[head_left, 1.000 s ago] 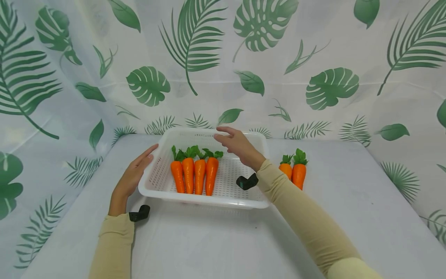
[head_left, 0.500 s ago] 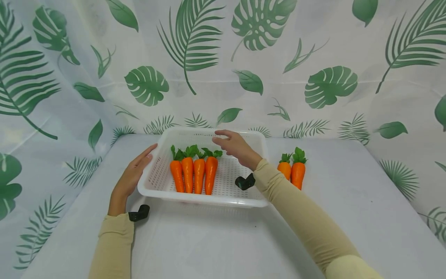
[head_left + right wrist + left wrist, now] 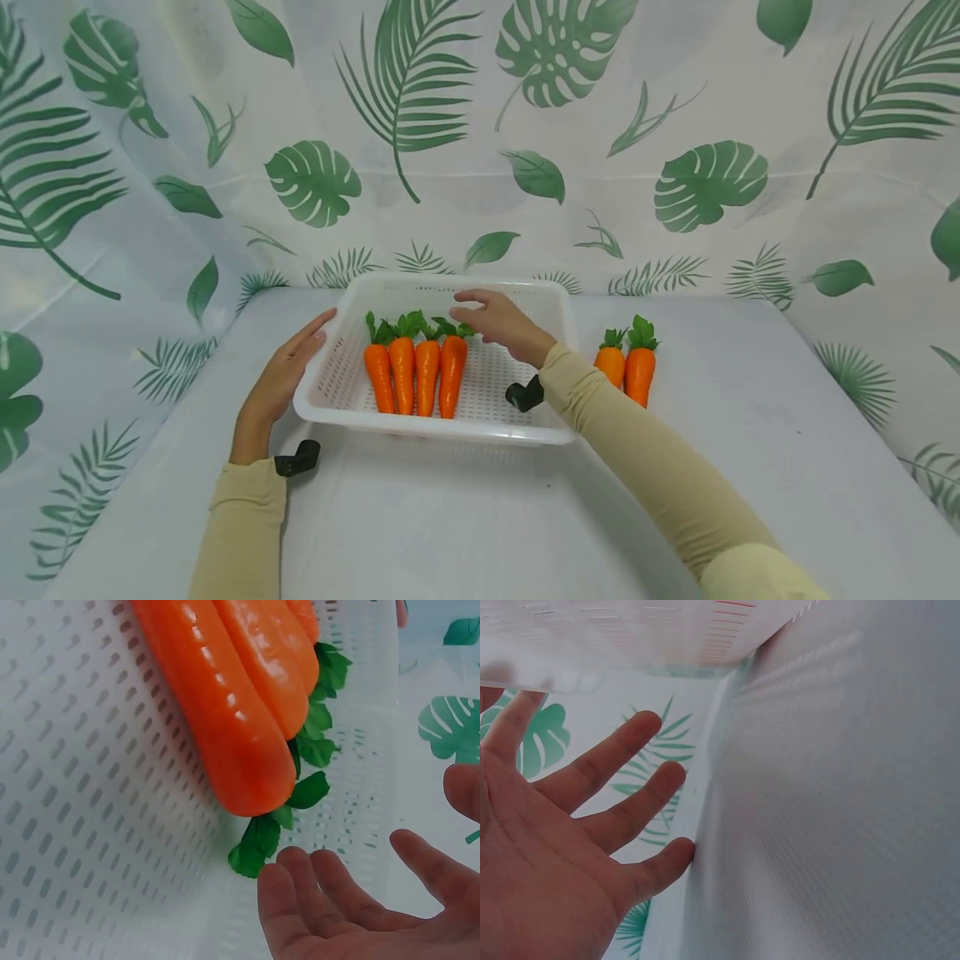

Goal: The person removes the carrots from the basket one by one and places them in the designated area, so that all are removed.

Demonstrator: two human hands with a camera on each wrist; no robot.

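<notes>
Several orange carrots [image 3: 427, 377] with green leafy tops lie side by side in a white perforated plastic basket [image 3: 480, 430]. My left hand [image 3: 283, 379] is at the basket's left side, its fingertips by the rim; in the left wrist view the fingers of this left hand [image 3: 562, 840] are spread and nearly straight. Over the basket's far right part, my right hand [image 3: 501, 323] hovers with loosely bent fingers and nothing in them. Its fingertips are close to the leafy top of the rightmost carrot [image 3: 247, 757] in the right wrist view.
Two more carrots [image 3: 640, 375] lie on the white table [image 3: 735, 433] right of the basket, partly behind the right sleeve [image 3: 622, 442]. A leaf-patterned curtain [image 3: 450, 167] hangs behind the table and along its sides.
My right hand has come down slightly and leftward toward the rightmost carrot's leaves in the basket. The left hand has stayed at the basket's side.
</notes>
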